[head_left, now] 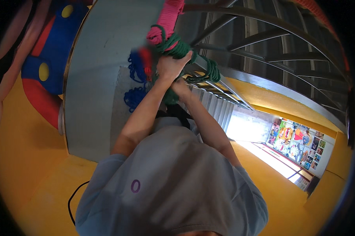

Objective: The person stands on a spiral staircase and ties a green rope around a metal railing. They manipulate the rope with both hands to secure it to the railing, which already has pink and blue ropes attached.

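Observation:
Both my arms reach up from my grey shirt (173, 185) to a bundle of ropes tied on a metal rail (224, 84). My left hand (171, 65) is closed around the green rope (179, 49), which is wound in thick coils round the rail. Just below it, my right hand (182, 88) grips a lower part of the same green rope (170, 97). A pink rope (167, 19) hangs above the green coils and touches them. A blue rope (135, 84) dangles in loops to the left of my hands.
A grey panel (102, 78) stands behind the ropes. Metal bars and stair treads (264, 51) run off to the right. Yellow surfaces (28, 157), a red and blue mural (47, 59), a board of colourful pictures (299, 143) and a black cable (73, 196) surround me.

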Available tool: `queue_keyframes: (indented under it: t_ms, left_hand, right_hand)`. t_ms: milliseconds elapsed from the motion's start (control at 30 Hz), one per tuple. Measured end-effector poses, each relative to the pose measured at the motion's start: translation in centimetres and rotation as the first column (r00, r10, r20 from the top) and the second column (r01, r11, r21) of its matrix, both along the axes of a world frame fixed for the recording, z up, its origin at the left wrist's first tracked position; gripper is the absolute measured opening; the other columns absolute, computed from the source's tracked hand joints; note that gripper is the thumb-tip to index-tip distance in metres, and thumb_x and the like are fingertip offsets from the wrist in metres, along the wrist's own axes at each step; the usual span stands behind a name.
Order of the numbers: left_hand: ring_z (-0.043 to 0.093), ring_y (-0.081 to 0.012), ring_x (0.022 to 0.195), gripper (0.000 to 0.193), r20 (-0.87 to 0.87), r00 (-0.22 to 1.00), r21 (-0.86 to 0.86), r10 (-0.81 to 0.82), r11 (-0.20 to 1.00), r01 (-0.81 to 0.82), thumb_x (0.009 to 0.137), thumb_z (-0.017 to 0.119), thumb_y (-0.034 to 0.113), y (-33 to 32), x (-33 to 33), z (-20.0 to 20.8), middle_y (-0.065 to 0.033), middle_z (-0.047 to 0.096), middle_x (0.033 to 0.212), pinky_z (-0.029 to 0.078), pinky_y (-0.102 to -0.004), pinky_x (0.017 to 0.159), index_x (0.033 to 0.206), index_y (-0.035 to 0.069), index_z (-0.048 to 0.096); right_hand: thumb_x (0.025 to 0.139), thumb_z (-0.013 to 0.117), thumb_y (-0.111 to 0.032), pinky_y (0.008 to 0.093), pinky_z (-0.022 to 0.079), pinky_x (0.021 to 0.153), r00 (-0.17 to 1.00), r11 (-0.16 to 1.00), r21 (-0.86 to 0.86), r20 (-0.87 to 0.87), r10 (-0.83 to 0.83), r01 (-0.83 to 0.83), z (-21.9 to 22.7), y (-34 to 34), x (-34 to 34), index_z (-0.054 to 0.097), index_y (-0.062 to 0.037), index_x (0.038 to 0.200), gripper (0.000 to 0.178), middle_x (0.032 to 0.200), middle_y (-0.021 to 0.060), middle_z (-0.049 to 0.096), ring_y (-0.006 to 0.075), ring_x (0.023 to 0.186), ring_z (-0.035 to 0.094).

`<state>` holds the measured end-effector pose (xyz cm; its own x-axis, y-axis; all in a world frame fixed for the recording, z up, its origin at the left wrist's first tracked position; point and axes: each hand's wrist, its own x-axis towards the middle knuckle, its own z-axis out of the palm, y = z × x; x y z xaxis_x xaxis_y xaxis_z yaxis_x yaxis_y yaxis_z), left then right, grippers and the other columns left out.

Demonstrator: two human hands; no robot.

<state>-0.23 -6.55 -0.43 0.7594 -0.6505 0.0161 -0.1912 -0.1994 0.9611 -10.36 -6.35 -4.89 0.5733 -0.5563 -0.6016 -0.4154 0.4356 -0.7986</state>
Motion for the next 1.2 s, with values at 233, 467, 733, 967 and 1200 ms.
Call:
queue_keyframes:
  t_ms: [233, 467, 733, 967, 1200]
  left_hand:
    - [0.065, -0.0202, 0.081, 0.037, -0.077, 0.997, -0.111, -0.014, 0.994, 0.005, 0.072, 0.079, 0.032, 0.1, -0.4, 1.2, -0.0068, 0.068, 0.085, 0.048, -0.0319, 0.075, 0.085, 0.001, 0.065]
    - [0.065, -0.0167, 0.076, 0.028, -0.161, 0.984, -0.312, -0.075, 0.950, 0.021, 0.069, 0.079, 0.021, -0.6, -0.5, 0.4, -0.0061, 0.067, 0.079, 0.050, -0.0311, 0.072, 0.081, 0.001, 0.063]
    - [0.060, -0.0140, 0.080, 0.031, -0.293, 0.955, -0.309, -0.035, 0.949, -0.060, 0.071, 0.079, 0.018, -1.2, -0.8, 0.1, -0.0016, 0.062, 0.086, 0.047, -0.0286, 0.075, 0.090, 0.002, 0.060]
    - [0.059, -0.0137, 0.083, 0.031, -0.438, 0.897, -0.261, -0.052, 0.963, -0.072, 0.071, 0.079, 0.016, -0.8, -1.4, 1.4, -0.0018, 0.061, 0.088, 0.047, -0.0285, 0.078, 0.092, 0.003, 0.060]
    - [0.063, -0.0172, 0.074, 0.027, -0.263, 0.963, -0.313, -0.049, 0.949, -0.037, 0.067, 0.079, 0.020, -0.9, -0.6, 0.9, -0.0045, 0.064, 0.078, 0.049, -0.0308, 0.073, 0.080, 0.003, 0.062]
  right_hand:
    - [0.068, 0.071, -0.026, 0.0424, 0.049, 0.075, 0.582, 0.575, -0.278, -0.675, 0.453, -0.770, 0.3, 0.7, -18.7, 0.063, -0.0030, 0.092, 0.034, 0.091, 0.0209, 0.064, 0.0364, 0.087, 0.062]
    - [0.077, 0.061, -0.002, 0.0286, 0.049, 0.070, 0.981, 0.972, 0.235, -0.189, 0.041, 0.005, -0.1, 5.7, -28.2, 0.065, -0.0005, 0.093, 0.016, 0.086, 0.0026, 0.065, 0.0140, 0.077, 0.060]
    - [0.077, 0.063, -0.003, 0.0267, 0.049, 0.068, 0.946, 0.998, -0.048, -0.323, 0.019, -0.037, 11.7, 1.7, -27.0, 0.064, 0.0003, 0.091, 0.014, 0.083, 0.0026, 0.065, 0.0131, 0.073, 0.060]
    - [0.059, 0.079, -0.016, 0.0309, 0.048, 0.073, 0.997, 0.842, -0.539, 0.080, 0.011, 0.033, 26.9, -1.3, -22.4, 0.063, -0.0019, 0.094, 0.042, 0.086, 0.0051, 0.062, 0.0180, 0.078, 0.059]
    - [0.078, 0.072, -0.022, 0.0308, 0.053, 0.077, 0.905, 0.611, -0.707, 0.095, -0.415, 0.355, 21.4, -12.2, -12.6, 0.060, -0.0013, 0.107, 0.038, 0.094, 0.0103, 0.064, 0.0205, 0.084, 0.063]
